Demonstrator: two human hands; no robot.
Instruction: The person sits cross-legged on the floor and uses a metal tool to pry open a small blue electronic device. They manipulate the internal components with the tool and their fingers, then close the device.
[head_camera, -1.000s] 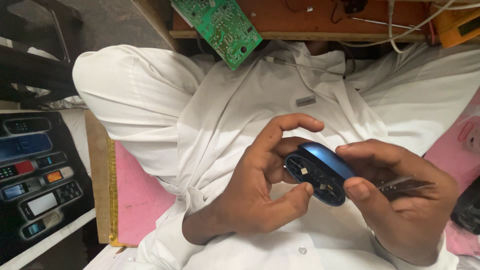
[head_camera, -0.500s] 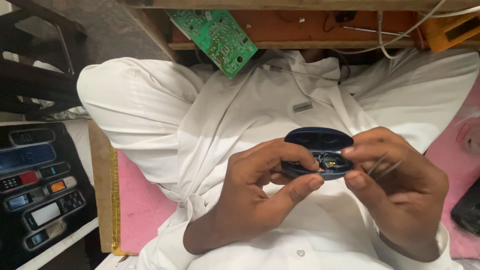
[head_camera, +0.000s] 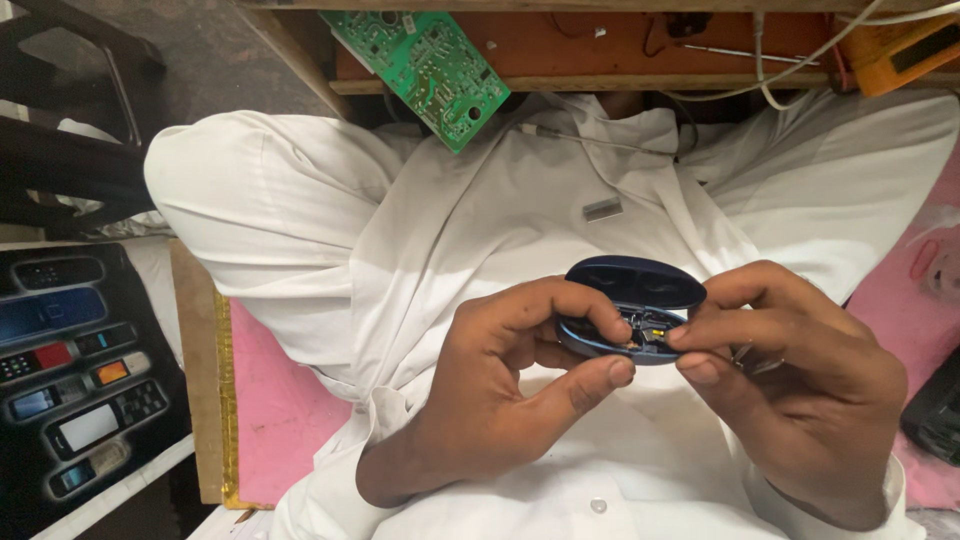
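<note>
You hold the small dark-blue oval plastic earbud case (head_camera: 632, 308) over your white-clothed lap (head_camera: 520, 230), lid open, long axis left-right. Your left hand (head_camera: 500, 390) pinches its left end; your right hand (head_camera: 800, 385) grips its right end.

Earbud case (head_camera: 632, 305) between both hands, over the lap; circuit board (head_camera: 420, 60) beyond, perhaps on the bench (head_camera: 600, 50)

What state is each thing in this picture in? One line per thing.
Case: lid open, innards showing, held in both hands.
Left hand: gripping the case's left end.
Right hand: pinching the case's right rim, a thin metal tool tucked in it.
Circuit board: bare, tilted over the bench edge.
</note>
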